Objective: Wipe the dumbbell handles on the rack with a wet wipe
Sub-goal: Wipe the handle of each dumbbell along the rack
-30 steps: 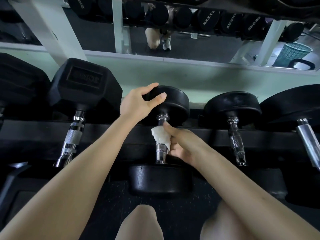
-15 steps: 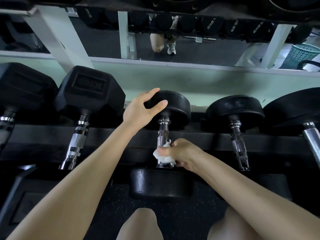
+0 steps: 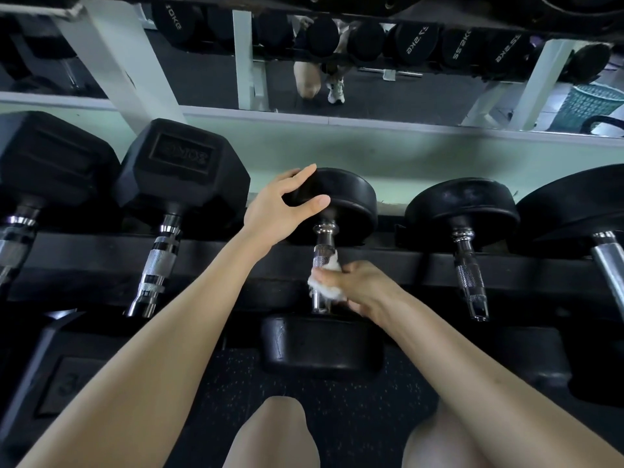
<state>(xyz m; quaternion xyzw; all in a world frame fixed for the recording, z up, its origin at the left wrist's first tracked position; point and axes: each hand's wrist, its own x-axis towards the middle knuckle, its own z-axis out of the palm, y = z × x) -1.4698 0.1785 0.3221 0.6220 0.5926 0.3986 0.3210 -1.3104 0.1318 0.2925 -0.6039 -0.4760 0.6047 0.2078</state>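
Head cam: I see the L hand cupped on the far head of the center dumbbell, thumb under the rim, fingers over the top, gripping it. R hand is clenched round the wet wipe, bunched vs. the lower part of the chrome handle, just above the near head. Dumbbell lies front-to-back on the black rack, btw a hex dumbbell on the left and a round one on the right. Bare knees at the bottom edge.
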